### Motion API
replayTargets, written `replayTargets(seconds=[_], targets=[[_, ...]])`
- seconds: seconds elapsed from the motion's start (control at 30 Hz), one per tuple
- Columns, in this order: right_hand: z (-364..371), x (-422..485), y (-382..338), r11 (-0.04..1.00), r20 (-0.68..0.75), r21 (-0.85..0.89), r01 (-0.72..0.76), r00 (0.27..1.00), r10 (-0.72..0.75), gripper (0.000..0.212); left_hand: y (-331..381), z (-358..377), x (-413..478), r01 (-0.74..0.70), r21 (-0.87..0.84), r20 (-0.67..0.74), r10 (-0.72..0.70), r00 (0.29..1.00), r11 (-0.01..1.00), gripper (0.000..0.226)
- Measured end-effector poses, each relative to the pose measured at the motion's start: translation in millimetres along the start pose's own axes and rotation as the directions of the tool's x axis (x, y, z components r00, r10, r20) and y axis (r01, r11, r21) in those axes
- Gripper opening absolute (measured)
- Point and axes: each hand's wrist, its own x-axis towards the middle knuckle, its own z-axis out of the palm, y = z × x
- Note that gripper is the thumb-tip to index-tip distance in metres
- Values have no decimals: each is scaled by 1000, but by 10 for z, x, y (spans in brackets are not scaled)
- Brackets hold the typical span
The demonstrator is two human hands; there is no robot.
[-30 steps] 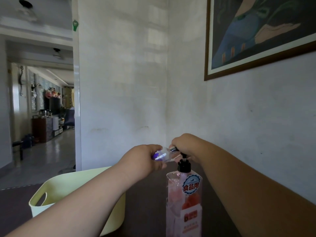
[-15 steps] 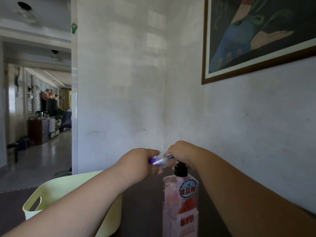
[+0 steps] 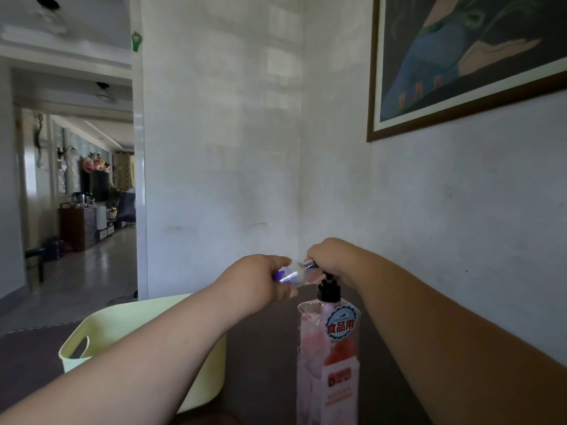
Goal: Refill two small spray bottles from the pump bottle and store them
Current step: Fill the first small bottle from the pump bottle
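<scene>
A tall pink pump bottle point(image 3: 328, 357) with a black pump head stands on the dark table near the right wall. Just above its pump, my left hand point(image 3: 257, 283) grips a small clear spray bottle point(image 3: 291, 275) with a purple mark, held on its side. My right hand point(image 3: 333, 259) is curled over the bottle's silver neck end and hides the tip and the pump nozzle. Whether it holds the neck or a cap I cannot tell. No second small bottle shows.
A pale yellow plastic basket point(image 3: 101, 329) with a handle cutout sits on the table left of the pump bottle, partly behind my left forearm. A white wall stands close ahead and to the right, with a framed picture point(image 3: 460, 62). A hallway opens at the left.
Both hands and the small bottle keep the same hold above the pump. The view has shifted a little; the hands sit slightly lower and further left than a second ago.
</scene>
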Motion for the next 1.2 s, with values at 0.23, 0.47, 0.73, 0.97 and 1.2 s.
replayTargets(seconds=[0.23, 0.47, 0.73, 0.97, 1.2], targets=[[-107, -8, -56, 999, 2, -10, 38, 999, -38, 28, 35, -58, 36, -1, 24, -11, 1, 1000, 1000, 63], [49, 47, 108, 952, 6, -292, 95, 995, -98, 27, -13, 56, 14, -30, 44, 8, 30, 1000, 999, 54], [92, 56, 84, 951, -30, -300, 81, 995, -95, 30, -26, 64, 4, -24, 32, 5, 24, 1000, 999, 57], [-121, -9, -56, 1000, 23, -15, 6, 1000, -6, 22, 0, -81, 56, -13, 17, 4, 13, 1000, 1000, 62], [-74, 63, -52, 997, 67, -78, 24, 998, -19, 32, 9, -70, 49, -13, 32, 16, 12, 1000, 999, 63]])
